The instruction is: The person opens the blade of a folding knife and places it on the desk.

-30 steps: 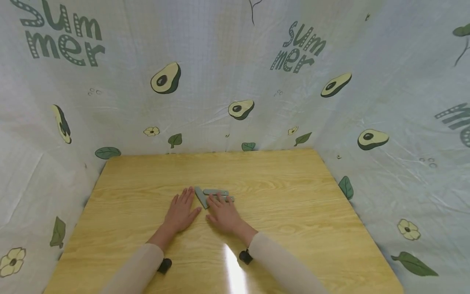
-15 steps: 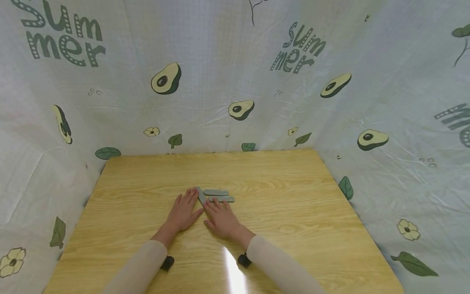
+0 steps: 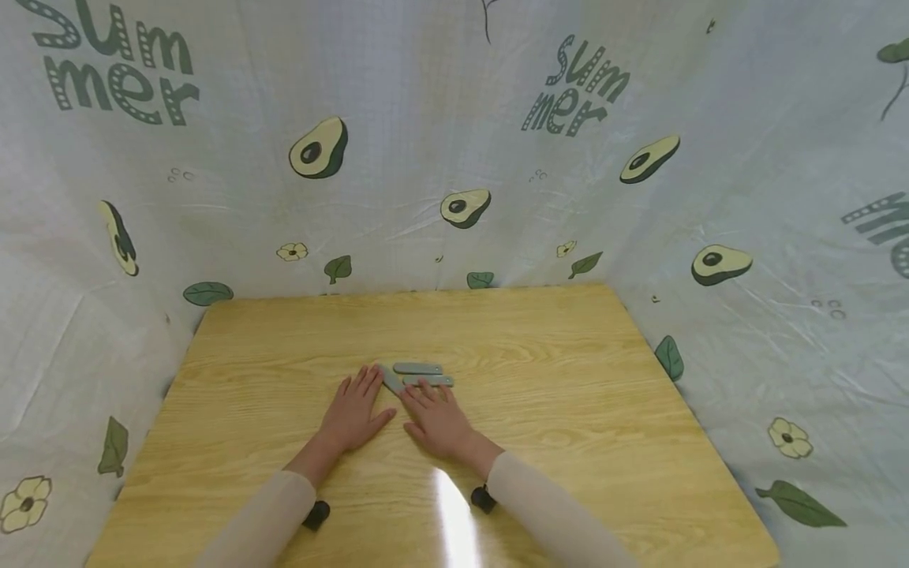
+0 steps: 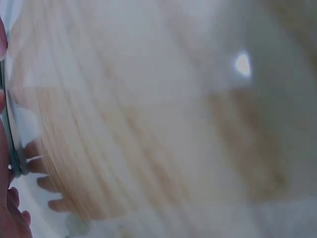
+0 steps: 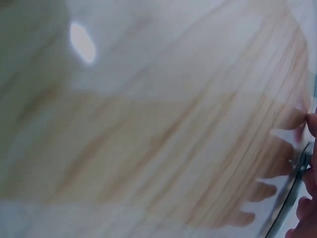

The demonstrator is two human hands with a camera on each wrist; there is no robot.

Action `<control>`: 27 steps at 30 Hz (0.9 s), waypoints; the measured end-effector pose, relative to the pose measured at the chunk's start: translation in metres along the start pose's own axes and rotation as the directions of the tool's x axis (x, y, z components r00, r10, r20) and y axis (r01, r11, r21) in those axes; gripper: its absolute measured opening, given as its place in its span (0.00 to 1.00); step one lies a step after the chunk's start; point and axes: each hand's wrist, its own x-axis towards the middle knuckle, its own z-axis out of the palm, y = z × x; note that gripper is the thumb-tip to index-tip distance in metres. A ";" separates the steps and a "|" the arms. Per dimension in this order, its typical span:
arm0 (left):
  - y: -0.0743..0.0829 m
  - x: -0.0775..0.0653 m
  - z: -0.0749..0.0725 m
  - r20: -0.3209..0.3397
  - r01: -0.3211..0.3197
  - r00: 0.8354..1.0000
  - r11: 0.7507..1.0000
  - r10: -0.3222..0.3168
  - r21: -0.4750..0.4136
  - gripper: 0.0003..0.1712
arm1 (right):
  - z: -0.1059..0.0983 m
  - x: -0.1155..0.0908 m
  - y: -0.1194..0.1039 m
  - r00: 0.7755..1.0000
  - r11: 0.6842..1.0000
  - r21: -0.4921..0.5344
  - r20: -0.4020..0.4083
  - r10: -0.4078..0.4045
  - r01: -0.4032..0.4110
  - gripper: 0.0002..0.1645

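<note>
Three flat grey strips with rounded ends lie on the wooden table, at least two with a small hole at one end. In the head view, the slanted strip [image 3: 391,380] lies between my hands. My left hand [image 3: 350,412] rests flat, fingers straight, fingertips right at its far end. With straight fingers, my right hand [image 3: 438,422] has its fingertips at the near end of the slanted strip and over the lower level strip [image 3: 439,380]. Just beyond lies the upper level strip [image 3: 417,368]. The left wrist view catches a strip's edge [image 4: 12,136] beside fingers; the right wrist view shows another edge [image 5: 290,196].
The wood-grain table [image 3: 540,410] stretches out on both sides of the hands. A white printed cloth [image 3: 398,142] hangs at the back and along both sides. Light glares off the table near the front. Small black wrist cameras [image 3: 316,514] sit below the sleeves.
My left fingers have moved right onto the slanted strip's far end. My right fingers have shifted from the lower level strip to the slanted one, which has turned to lie at a shallower angle.
</note>
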 end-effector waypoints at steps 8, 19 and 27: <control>0.008 -0.012 0.001 -0.011 -0.022 1.000 1.000 0.022 0.007 0.48 | 0.004 -0.004 0.013 1.000 1.000 0.013 -0.006 -0.012 0.012 0.36; 0.022 -0.027 0.008 -0.060 -0.054 0.997 0.998 0.052 -0.039 0.48 | 0.007 -0.011 0.026 1.000 0.996 0.081 -0.010 0.029 -0.028 0.37; 0.030 -0.035 0.008 -0.071 -0.058 0.996 0.997 0.055 -0.050 0.48 | 0.004 -0.017 0.029 0.998 0.993 0.103 -0.034 0.055 -0.052 0.36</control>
